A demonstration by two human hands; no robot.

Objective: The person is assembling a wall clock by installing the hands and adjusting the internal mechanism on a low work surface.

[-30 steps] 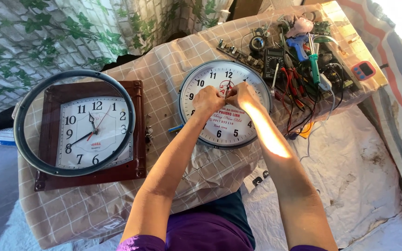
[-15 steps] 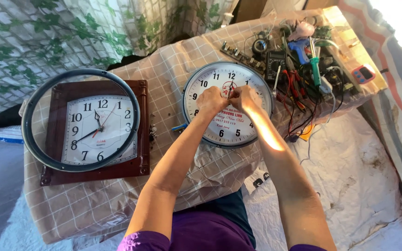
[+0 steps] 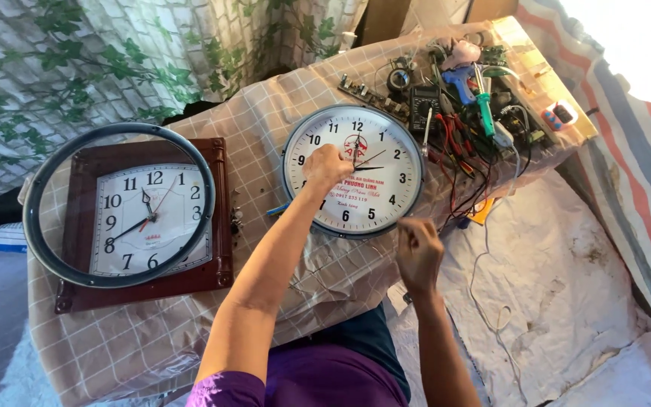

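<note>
On the checked cloth (image 3: 190,332) that covered the low table, a round white wall clock (image 3: 353,171) lay face up, without its glass, near the middle. The left hand (image 3: 325,167) rested on the left part of the dial, close to the centre where the hands of the clock meet. Its fingers were curled, but I could not tell if they pinched something small or only pressed the face down. The right hand (image 3: 418,252) was off the clock, just below its lower right rim. It was closed like a loose fist, and whether something was inside it could not be seen.

I judge that the step in hand was work on the clock hands at the centre pin, with the left hand keeping the dial steady while the right one was away from it. The next move, as I judge, would ask for a light and exact touch at the centre, because the thin hands bend easily.

To the left, well apart, a square brown clock (image 3: 148,218) lay on the same cloth, and a dark round ring with glass (image 3: 118,205) lay over it. Behind the white clock, at the far right corner, a heap of tools (image 3: 476,113) was spread, with a green-handled screwdriver, red wires and a dark meter.
</note>
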